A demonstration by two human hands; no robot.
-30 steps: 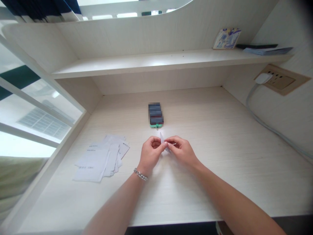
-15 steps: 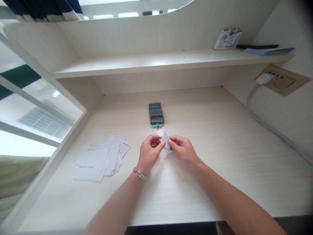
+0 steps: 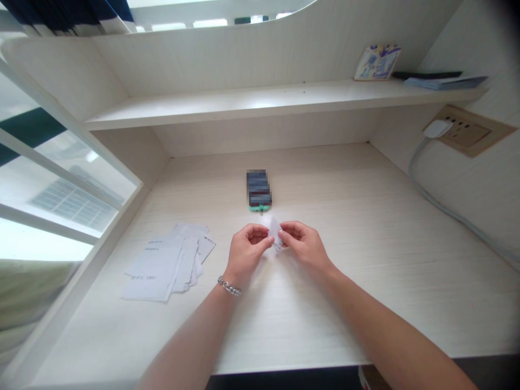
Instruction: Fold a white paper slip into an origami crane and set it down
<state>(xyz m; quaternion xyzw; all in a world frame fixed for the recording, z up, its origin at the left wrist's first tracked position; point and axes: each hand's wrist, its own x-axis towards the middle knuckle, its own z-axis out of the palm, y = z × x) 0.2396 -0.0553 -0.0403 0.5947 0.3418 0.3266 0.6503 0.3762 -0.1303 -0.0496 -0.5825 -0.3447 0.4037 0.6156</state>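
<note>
A small folded piece of white paper (image 3: 275,235) stands tilted between my hands, just in front of the phone. My left hand (image 3: 247,252) pinches its left side with the fingertips, and a chain bracelet (image 3: 229,286) circles that wrist. My right hand (image 3: 304,244) grips the paper from the other side, and the fingers hide part of its lower end. Both hands hover low over the pale wood-grain desk (image 3: 365,216).
Beyond the hands lies a phone (image 3: 259,189) with a blurred screen and a green plug at its end. Loose printed sheets (image 3: 164,268) lie to the left. A shelf (image 3: 284,100) spans the back, and a plugged-in wall socket (image 3: 465,130) with a grey cable (image 3: 447,208) is at right.
The paper has opened out from a tight pinch and now shows more between my hands. My hands have moved slightly apart, and the left wrist has shifted a little to the left.
</note>
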